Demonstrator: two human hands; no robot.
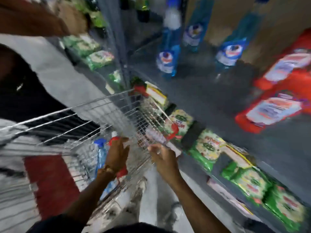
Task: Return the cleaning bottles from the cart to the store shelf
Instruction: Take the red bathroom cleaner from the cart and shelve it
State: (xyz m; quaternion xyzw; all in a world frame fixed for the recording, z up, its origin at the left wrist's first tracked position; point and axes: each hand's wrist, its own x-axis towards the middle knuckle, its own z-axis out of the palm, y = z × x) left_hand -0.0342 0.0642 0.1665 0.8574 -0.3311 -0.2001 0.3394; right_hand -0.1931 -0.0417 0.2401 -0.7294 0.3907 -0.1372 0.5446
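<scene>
The view is blurred by motion. My left hand (117, 153) is down inside the wire cart (70, 118), its fingers curled around a red bottle (122, 172) with a red top. A blue spray bottle (101, 152) stands in the cart just left of that hand. My right hand (163, 158) is at the cart's right rim, fingers bent beside a pale bottle with a red cap (158, 137); the blur hides whether it grips it. On the grey store shelf (210, 98) stand blue bottles (166, 59) and, to the right, red bottles (276, 111).
Green packets (207, 147) fill the lower shelf along the cart's right side, and more lie on the far left shelf (99, 58). Another person's arm (33, 17) and dark clothing (20, 91) are at the upper left beyond the cart. The floor is grey with a red patch (48, 182).
</scene>
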